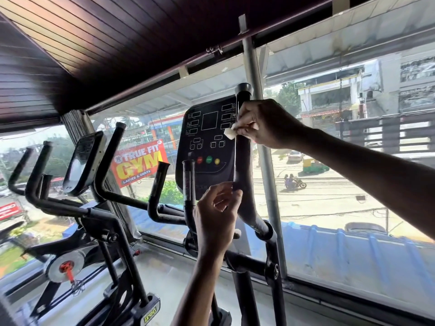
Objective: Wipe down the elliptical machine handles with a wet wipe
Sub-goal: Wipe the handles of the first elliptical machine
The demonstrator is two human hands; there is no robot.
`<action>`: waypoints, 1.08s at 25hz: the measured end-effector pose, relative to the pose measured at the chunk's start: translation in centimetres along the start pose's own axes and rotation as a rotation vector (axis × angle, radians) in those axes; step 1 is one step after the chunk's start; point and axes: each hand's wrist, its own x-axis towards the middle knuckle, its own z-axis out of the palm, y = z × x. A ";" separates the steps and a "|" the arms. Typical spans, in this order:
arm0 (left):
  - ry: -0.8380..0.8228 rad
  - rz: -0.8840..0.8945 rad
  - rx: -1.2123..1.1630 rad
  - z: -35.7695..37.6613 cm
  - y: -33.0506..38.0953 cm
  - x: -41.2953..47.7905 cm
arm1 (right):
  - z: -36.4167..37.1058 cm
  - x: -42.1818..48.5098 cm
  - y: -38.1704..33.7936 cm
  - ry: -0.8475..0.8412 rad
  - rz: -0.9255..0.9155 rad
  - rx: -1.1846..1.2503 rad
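My right hand pinches the white wet wipe against the upper right handle, just below its cap. My left hand, fingers curled, grips that handle lower down, beside the console.

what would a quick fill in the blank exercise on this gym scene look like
The right hand presses a ___ wipe against the tall handle.
The left hand holds that handle ___ the right hand.
On the console, the round button between red and yellow is ___.
The banner outside reads TRUE FIT ___.
Missing: white; below; green; GYM
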 end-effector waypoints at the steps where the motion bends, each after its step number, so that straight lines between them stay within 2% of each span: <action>1: -0.005 -0.030 -0.029 -0.1 0.0 -0.1 | 0.0 -1.0 -0.7 -0.056 -0.032 0.026; 3: -0.035 -0.084 -0.107 -0.2 -0.1 -0.3 | 0.3 -3.0 -1.8 -0.096 -0.096 0.036; 6: -0.072 -0.154 -0.234 -0.6 -0.3 -0.8 | 1.0 -5.2 -3.0 0.018 -0.102 0.030; 8: -0.106 -0.193 -0.356 -0.9 -0.6 -1.1 | 1.7 -6.6 -3.9 -0.022 -0.162 -0.003; 10: -0.120 -0.289 -0.546 -1.3 -0.8 -1.2 | 2.1 -7.4 -4.4 -0.062 -0.205 -0.044; 12: -0.121 -0.414 -0.697 -1.8 -0.7 -0.9 | 2.1 -7.7 -5.0 0.026 -0.128 -0.029; 14: -0.136 -0.501 -0.777 -2.0 -0.6 -0.7 | 2.5 -8.2 -5.9 0.017 -0.165 -0.054; 16: -0.133 -0.544 -0.808 -2.2 -0.6 -0.7 | 3.0 -8.9 -6.5 -0.102 -0.278 -0.087; 17: -0.130 -0.560 -0.817 -2.3 -0.7 -0.6 | 3.0 -9.2 -6.6 -0.110 -0.280 -0.081; 20: -0.175 -0.567 -0.816 -2.5 -0.7 -0.3 | 2.8 -9.7 -6.5 0.008 -0.168 -0.044; 23: -0.230 -0.544 -0.748 -2.8 -0.4 0.1 | 3.5 -10.9 -6.9 -0.098 -0.251 -0.106; 27: -0.245 -0.522 -0.653 -2.8 -0.1 0.5 | 4.3 -12.0 -7.0 0.068 -0.135 -0.113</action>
